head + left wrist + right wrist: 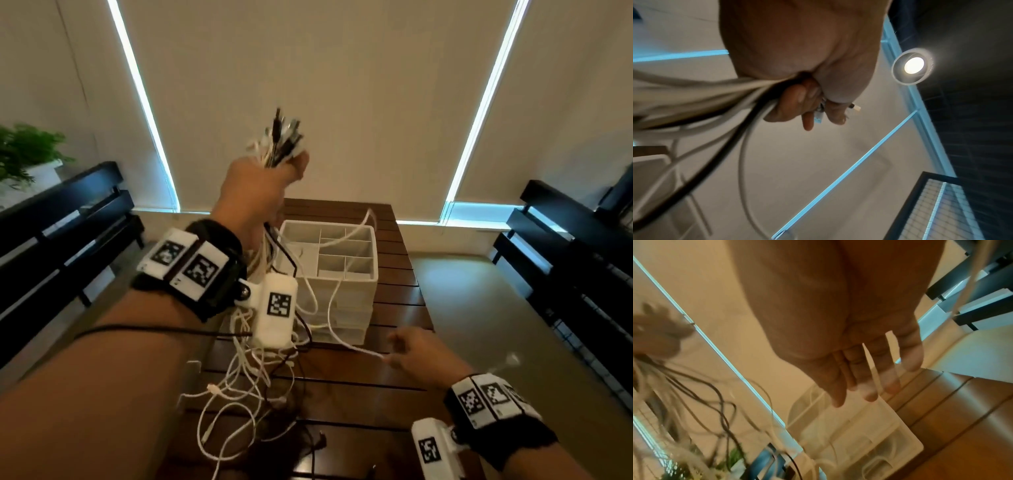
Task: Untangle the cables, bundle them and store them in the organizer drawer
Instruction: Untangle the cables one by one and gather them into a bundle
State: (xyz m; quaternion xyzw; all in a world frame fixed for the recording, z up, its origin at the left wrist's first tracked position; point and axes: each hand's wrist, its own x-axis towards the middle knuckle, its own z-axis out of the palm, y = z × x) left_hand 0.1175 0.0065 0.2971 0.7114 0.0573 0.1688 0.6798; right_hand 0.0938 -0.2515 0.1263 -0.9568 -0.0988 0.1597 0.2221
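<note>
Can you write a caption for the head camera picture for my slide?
Left hand lifts bunched cables above the organizer.

Hanging cables (260, 356) and one white cable (334, 305) cross the organizer (371, 274) opening

The dark slatted wooden table (394, 291) carries the white organizer (346, 308) and tangled cables (239, 387).

Blinds (308, 68), benches (61, 219), perhaps tiled floor (479, 308)
</note>
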